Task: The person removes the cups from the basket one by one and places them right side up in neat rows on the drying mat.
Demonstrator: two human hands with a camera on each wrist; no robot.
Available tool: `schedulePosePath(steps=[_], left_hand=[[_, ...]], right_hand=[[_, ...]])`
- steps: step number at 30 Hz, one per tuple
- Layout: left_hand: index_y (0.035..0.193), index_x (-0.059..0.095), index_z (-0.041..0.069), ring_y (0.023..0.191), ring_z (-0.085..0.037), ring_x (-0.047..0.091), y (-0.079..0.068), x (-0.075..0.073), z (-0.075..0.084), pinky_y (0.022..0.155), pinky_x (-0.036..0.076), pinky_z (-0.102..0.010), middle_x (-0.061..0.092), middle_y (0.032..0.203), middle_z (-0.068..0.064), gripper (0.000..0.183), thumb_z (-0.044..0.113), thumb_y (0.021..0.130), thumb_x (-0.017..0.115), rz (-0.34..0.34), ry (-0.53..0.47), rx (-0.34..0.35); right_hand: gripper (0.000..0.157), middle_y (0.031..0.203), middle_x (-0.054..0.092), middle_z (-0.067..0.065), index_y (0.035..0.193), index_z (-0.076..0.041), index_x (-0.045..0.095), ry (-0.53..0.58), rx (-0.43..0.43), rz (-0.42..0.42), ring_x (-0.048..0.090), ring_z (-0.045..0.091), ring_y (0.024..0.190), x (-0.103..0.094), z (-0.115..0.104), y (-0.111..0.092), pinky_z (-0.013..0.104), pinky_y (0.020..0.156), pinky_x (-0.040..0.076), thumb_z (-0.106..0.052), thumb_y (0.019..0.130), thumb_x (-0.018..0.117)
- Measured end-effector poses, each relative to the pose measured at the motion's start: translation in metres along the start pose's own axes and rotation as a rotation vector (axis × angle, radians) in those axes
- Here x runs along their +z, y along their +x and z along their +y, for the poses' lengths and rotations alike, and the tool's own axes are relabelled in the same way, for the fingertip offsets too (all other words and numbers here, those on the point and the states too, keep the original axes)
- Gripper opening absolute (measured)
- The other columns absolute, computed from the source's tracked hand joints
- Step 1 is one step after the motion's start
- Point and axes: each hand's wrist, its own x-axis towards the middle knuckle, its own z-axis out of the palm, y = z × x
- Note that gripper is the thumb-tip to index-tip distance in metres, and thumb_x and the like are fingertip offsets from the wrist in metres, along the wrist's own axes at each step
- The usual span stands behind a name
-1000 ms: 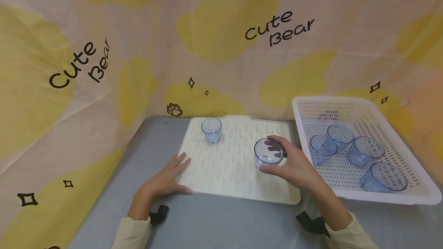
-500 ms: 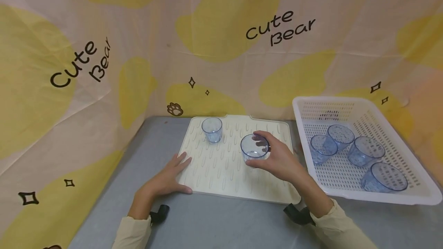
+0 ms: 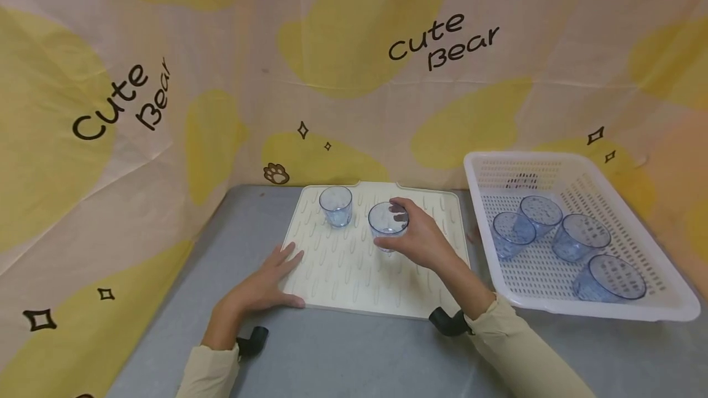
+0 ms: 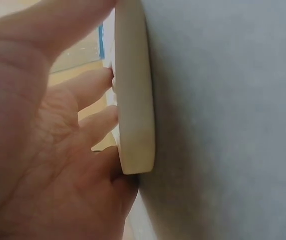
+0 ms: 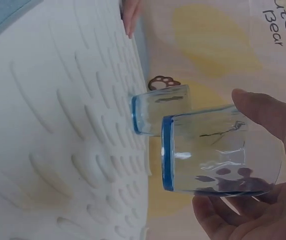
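Observation:
My right hand [image 3: 420,238] grips a clear bluish drinking glass [image 3: 383,221] by its sides, thumb in front and fingers behind. Upright, the glass hangs over the cream ridged drying mat [image 3: 343,281]; in the right wrist view, a small gap shows between the base of this held glass [image 5: 208,155] and the mat. To its left a second, similar glass [image 3: 335,209] stands upright near the mat's back left. My left hand [image 3: 260,284] rests at the mat's left front corner with fingers spread, and the left wrist view shows it against the mat's thick edge [image 4: 135,100].
A white perforated basket [image 3: 608,311] sits to the right of the mat, with several more bluish glasses [image 3: 581,235] inside. A printed cloth [image 3: 354,109] hangs behind and along the left. Grey table surface [image 3: 354,355] lies in front of the mat.
My right hand has carried the glass leftward and slightly back across the mat, closer to the standing glass. The left hand has kept its place on the mat's corner.

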Motion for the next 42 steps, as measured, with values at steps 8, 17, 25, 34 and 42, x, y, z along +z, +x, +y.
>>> schedulePosePath(steps=[8,17,25,34,42], left_hand=[[0.158,0.027,0.013,0.154,-0.045,-0.005,0.001,-0.002,-0.002,0.119,0.007,-0.070,0.008,0.169,-0.015,0.079,0.041,0.093,0.064,-0.026,-0.020,0.053],[0.157,0.031,0.013,0.154,-0.045,0.001,0.004,0.000,0.000,0.120,0.013,-0.067,0.016,0.168,-0.014,0.075,0.034,0.094,0.066,0.008,0.081,0.045],[0.157,0.032,0.016,0.154,-0.045,0.003,0.005,0.001,-0.003,0.119,0.014,-0.068,0.020,0.167,-0.010,0.078,0.038,0.091,0.068,0.024,0.082,0.035],[0.154,0.037,0.009,0.152,-0.050,0.008,0.007,0.003,-0.005,0.118,0.016,-0.069,0.025,0.165,-0.017,0.076,0.036,0.090,0.070,0.046,0.082,0.069],[0.153,0.038,0.009,0.151,-0.051,0.010,0.005,0.001,-0.002,0.117,0.017,-0.069,0.026,0.164,-0.017,0.077,0.034,0.089,0.071,0.057,0.077,0.067]], right_hand=[[0.089,0.145,0.055,0.007,0.148,-0.015,0.040,0.002,-0.023,0.015,0.054,0.031,0.131,0.001,0.008,0.004,0.053,0.107,0.045,-0.038,0.075,0.086],[0.089,0.144,0.056,0.008,0.148,-0.014,0.041,0.016,-0.031,0.022,0.054,0.031,0.131,0.006,0.006,0.014,0.052,0.106,0.046,-0.037,0.076,0.085],[0.090,0.147,0.055,0.006,0.149,-0.013,0.039,0.028,-0.012,0.063,0.051,0.030,0.135,0.011,0.006,0.032,0.050,0.110,0.044,-0.037,0.076,0.086],[0.093,0.148,0.052,0.007,0.151,-0.013,0.037,0.090,0.005,0.095,0.051,0.030,0.136,0.023,0.017,0.052,0.047,0.110,0.044,-0.033,0.075,0.087],[0.090,0.146,0.054,0.008,0.149,-0.011,0.040,0.109,-0.037,0.100,0.053,0.030,0.134,0.035,0.019,0.064,0.045,0.110,0.045,-0.028,0.074,0.087]])
